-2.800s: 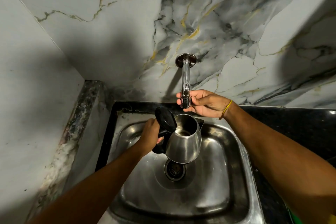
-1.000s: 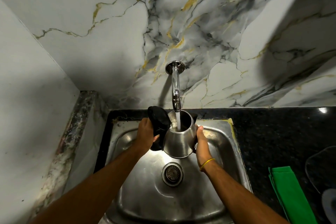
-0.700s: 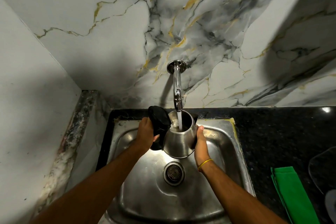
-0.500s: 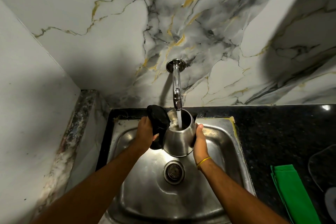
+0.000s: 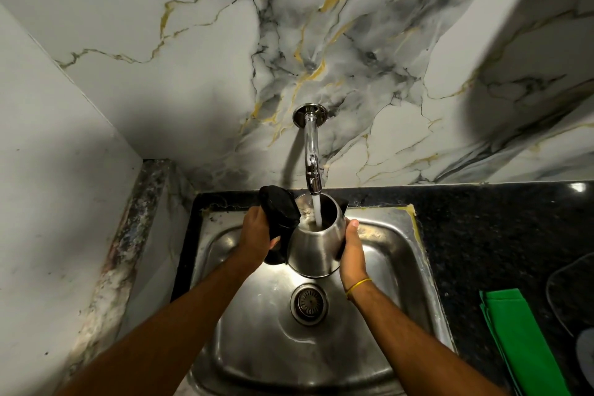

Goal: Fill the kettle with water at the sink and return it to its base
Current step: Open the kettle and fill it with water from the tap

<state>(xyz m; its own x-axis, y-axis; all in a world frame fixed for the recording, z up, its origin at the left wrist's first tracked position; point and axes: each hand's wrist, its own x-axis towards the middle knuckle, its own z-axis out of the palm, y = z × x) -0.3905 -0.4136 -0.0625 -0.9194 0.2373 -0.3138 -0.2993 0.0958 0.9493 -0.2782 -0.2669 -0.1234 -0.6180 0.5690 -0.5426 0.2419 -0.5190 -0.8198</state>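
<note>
Steel, dull and streaked, makes up both the kettle [image 5: 313, 249] and the sink [image 5: 390, 270] below it; the kettle is held in the air over the basin, above and just behind the drain [image 5: 309, 302], with its mouth directly under the tap [image 5: 311, 151] that juts from the marbled wall [image 5: 369, 51]. A stream of water [image 5: 317, 210] runs from the spout into the open top, and the black lid [image 5: 279, 207] stands flipped up on the left side. The left hand [image 5: 255, 236] is wrapped around the black handle, which it mostly hides, so only dark plastic shows above and below the fingers. The right hand [image 5: 352, 249] is pressed flat against the kettle's right flank, thumb up near the rim, with a yellow band [image 5: 358, 286] on the wrist; its fingers go behind the body and cannot be seen. The water level inside is hard to make out, perhaps near the bottom of the neck. To the right, on the dark speckled desk [image 5: 482, 235], lies a folded green cloth [image 5: 520, 337], cut off by the lower edge. Beyond it, a dark rounded shape and a pale one are clipped by the right edge and too partial to identify.
</note>
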